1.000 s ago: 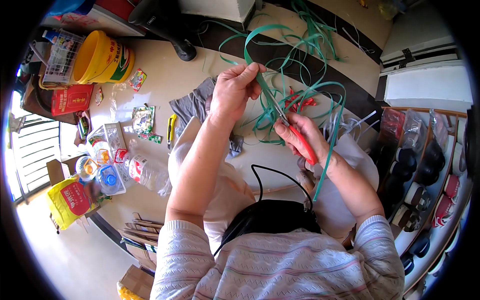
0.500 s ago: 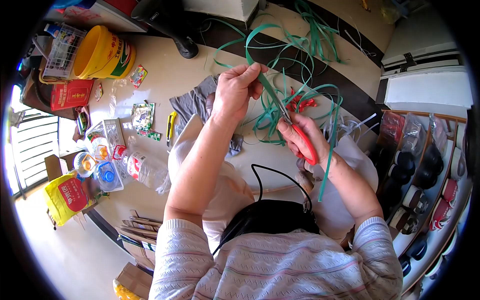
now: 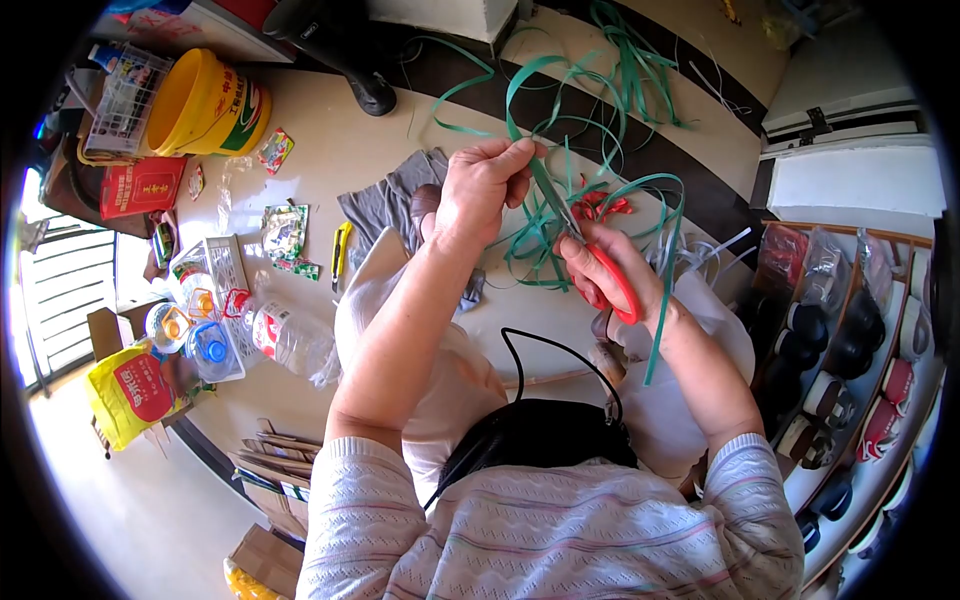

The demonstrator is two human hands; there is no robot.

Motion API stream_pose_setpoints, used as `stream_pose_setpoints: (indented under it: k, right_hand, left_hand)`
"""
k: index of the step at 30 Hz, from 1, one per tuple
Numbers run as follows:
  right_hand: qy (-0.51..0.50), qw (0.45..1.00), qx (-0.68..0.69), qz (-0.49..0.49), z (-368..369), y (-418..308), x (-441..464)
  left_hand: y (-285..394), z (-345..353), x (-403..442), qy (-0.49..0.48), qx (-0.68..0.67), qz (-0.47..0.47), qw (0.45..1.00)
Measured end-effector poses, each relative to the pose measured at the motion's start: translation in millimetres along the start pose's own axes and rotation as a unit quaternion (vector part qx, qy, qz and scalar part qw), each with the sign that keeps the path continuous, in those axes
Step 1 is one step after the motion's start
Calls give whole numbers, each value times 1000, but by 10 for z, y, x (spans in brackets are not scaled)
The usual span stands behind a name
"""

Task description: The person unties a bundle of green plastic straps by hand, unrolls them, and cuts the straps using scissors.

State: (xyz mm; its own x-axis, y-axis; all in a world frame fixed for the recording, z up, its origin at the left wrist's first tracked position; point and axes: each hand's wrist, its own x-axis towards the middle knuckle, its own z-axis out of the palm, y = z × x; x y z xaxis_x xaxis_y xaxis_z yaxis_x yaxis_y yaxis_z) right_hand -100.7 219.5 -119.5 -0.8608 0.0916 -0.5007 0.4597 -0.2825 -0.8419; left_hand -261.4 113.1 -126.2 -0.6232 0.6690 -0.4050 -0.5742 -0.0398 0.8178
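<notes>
My left hand (image 3: 482, 190) pinches a flat green plastic strap (image 3: 519, 88) between thumb and fingers. The strap loops up and away beyond the hand, and a stretch of it runs down toward my right hand (image 3: 622, 272). Held in that right hand are red-handled scissors (image 3: 613, 280), their blades pointing up and left along the strap. Whether the blades touch the strap is hard to make out. One strap end hangs over my right wrist. More green strap lies tangled on the floor beyond both hands, beside some red strips (image 3: 604, 206).
Left of me are a yellow utility knife (image 3: 342, 250), a grey cloth (image 3: 392, 198), plastic bottles (image 3: 285, 335) and a yellow bucket (image 3: 205, 105). A black boot (image 3: 335, 55) stands ahead. To the right is a shoe rack (image 3: 850, 350); flattened cardboard (image 3: 275, 465) lies behind left.
My left hand has shifted slightly right, with the strap still pinched in it. The scissors and right hand have moved a little right and up. The hanging strap end sits slightly higher.
</notes>
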Motion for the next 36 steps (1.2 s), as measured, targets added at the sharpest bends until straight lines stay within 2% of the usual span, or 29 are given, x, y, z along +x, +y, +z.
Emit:
stream_pose_setpoints:
  k: [5, 11, 15, 18, 20, 23, 26, 28, 32, 36]
  right_hand:
    - [3, 1000, 2, 24, -15, -1, -10]
    - [32, 999, -15, 5, 10, -42, -10]
    - [40, 998, -38, -3, 42, -20, 13]
    - [39, 998, -45, 2, 40, -43, 7]
    - [35, 998, -50, 7, 36, -36, 16]
    - [54, 986, -118, -104, 36, 142, 82]
    - [53, 985, -141, -86, 29, 128, 76]
    - [30, 994, -91, -44, 44, 15, 20]
    - [-20, 999, -13, 27, -19, 57, -10]
    - [-52, 997, 41, 38, -38, 64, -16]
  left_hand:
    - [2, 9, -3, -5, -9, 3, 1000]
    - [24, -15, 11, -3, -3, 8, 1000]
    - [97, -6, 19, 81, 110, 66, 988]
    - [66, -44, 37, 63, 75, 67, 993]
    - [49, -70, 75, 85, 69, 67, 992]
    - [89, -105, 94, 112, 75, 69, 988]
    - [125, -171, 105, 79, 26, 57, 995]
    - [122, -194, 113, 37, -44, 41, 997]
    - [112, -190, 119, 8, -58, 26, 998]
    - [94, -150, 101, -1, -55, 21, 998]
